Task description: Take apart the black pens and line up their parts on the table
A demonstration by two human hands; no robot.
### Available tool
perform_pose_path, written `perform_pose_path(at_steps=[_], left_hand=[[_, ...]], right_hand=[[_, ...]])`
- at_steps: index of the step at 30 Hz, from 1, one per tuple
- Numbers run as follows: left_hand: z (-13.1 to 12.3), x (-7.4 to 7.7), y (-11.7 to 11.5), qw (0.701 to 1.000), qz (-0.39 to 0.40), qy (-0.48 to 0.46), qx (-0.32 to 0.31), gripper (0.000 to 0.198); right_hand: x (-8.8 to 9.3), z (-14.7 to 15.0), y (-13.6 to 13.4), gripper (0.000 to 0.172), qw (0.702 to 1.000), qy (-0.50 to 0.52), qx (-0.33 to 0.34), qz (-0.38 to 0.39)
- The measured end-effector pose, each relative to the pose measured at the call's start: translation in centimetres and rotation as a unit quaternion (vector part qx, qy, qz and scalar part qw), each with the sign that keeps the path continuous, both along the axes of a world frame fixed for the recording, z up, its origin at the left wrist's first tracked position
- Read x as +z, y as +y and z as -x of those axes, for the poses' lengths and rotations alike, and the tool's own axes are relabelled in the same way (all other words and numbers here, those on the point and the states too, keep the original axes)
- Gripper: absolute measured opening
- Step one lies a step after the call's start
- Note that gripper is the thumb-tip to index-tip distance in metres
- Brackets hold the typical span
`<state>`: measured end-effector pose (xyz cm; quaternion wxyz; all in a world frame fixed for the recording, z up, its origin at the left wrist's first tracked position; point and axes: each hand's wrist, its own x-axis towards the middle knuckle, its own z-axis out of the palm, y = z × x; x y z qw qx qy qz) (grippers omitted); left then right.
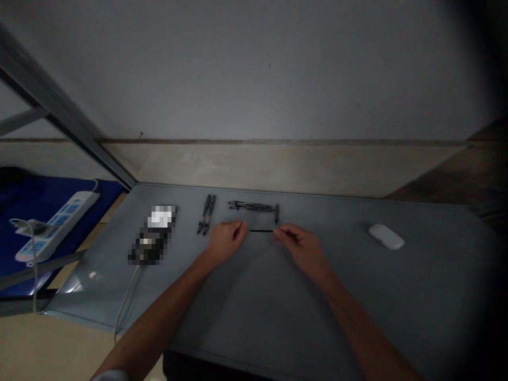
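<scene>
A thin black rod (pixel 261 230), slim as a pen refill, is stretched level between my two hands just above the grey table. My left hand (pixel 227 239) pinches its left end between thumb and fingers. At the other end, my right hand (pixel 299 247) has its thumb and fingers closed on the rod. Behind the hands lies a row of dark pens (pixel 252 206), with a short dark piece (pixel 277 214) set crosswise at its right end. Two more dark pens (pixel 206 214) lie side by side to the left of my left hand.
A white computer mouse (pixel 386 236) rests on the grey table (pixel 254 312) at the right. Toward the left is a blurred-out device (pixel 154 235) with a white cable (pixel 126 301). A white power strip (pixel 57 227) lies on a blue surface beyond the metal frame. A wall borders the table's back edge.
</scene>
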<state>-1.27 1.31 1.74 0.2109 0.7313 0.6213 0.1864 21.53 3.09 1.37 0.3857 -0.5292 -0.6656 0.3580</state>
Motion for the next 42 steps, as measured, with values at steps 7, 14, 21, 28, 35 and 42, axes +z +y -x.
perform_pose_path(at_steps=[7, 14, 21, 28, 35, 42], left_hand=[[0.1, -0.1, 0.2, 1.0, -0.007, 0.022, 0.012, 0.045], [-0.1, 0.1, -0.1, 0.998, -0.007, 0.037, -0.04, 0.042], [-0.1, 0.0, 0.0, 0.998, -0.012, 0.048, -0.029, 0.043], [-0.2, -0.1, -0.1, 0.996, -0.016, 0.076, -0.039, 0.043], [-0.5, -0.1, -0.7, 0.983, -0.029, 0.114, -0.14, 0.032], [-0.8, -0.3, -0.9, 0.963, -0.066, 0.182, -0.185, 0.033]], right_hand=[[0.3, -0.3, 0.0, 0.024, 1.0, 0.013, -0.015, 0.005], [0.6, -0.1, -0.1, 0.039, 1.0, -0.005, 0.019, 0.018], [0.1, -0.1, 0.0, 0.021, 1.0, 0.013, 0.017, -0.002], [0.1, -0.1, -0.2, 0.039, 1.0, 0.009, 0.02, 0.021], [-0.4, 1.4, -1.1, 0.022, 0.995, -0.01, 0.098, -0.009], [-0.2, 1.2, -1.4, 0.044, 0.99, -0.074, 0.108, -0.044]])
